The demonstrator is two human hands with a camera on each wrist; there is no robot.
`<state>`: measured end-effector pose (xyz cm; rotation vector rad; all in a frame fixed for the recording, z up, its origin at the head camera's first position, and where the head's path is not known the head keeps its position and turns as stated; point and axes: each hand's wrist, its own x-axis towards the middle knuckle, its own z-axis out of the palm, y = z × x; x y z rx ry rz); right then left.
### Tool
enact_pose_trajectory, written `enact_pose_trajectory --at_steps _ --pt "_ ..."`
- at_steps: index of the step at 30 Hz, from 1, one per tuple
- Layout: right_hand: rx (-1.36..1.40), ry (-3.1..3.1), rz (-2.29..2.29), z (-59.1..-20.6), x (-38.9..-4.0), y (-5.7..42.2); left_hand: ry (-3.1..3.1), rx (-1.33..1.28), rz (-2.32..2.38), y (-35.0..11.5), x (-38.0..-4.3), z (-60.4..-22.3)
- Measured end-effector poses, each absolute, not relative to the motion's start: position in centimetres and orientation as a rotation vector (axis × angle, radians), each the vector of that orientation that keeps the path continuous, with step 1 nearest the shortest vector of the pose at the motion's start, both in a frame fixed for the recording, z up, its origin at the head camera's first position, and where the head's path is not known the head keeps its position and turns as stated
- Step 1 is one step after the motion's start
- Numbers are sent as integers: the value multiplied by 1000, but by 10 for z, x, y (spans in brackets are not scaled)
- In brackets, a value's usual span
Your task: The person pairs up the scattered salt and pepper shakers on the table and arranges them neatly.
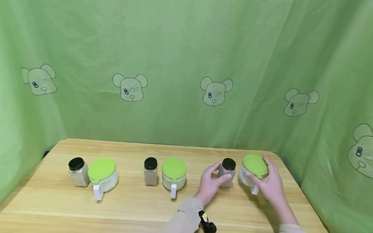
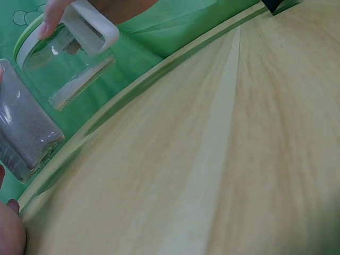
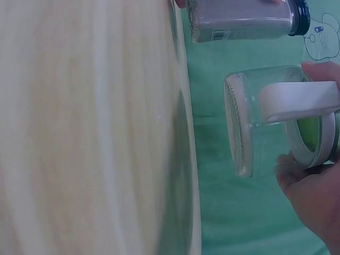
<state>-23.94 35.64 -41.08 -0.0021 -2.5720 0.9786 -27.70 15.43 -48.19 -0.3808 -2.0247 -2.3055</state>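
Note:
My left hand [image 1: 210,184] grips a square clear jar [image 1: 225,180] with a black lid and greyish-brown powder inside, its fingers on one side and thumb on the other. To its right, my right hand [image 1: 271,181] holds a round glass seasoning pot [image 1: 245,176] by its green lid [image 1: 255,165], thumb and fingers on opposite sides. White contents cover the pot's bottom, and its white handle [image 3: 297,101] points toward me. In the right wrist view, the pot's base hangs off the tabletop. Whether the jar [image 2: 26,127] touches the table I cannot tell.
Mid-table, another black-lidded jar [image 1: 150,176] stands beside a green-lidded pot [image 1: 174,174]. At the left, a third jar [image 1: 79,175] stands close against a third pot [image 1: 103,172]. A green curtain [image 1: 178,50] hangs behind the wooden table [image 1: 126,214].

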Motion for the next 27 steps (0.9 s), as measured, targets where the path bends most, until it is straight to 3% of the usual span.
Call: enact_pose_trajectory --at_steps 27 --pt "45 -2674 933 -407 -231 354 -2072 -339 -2275 139 -269 -480"
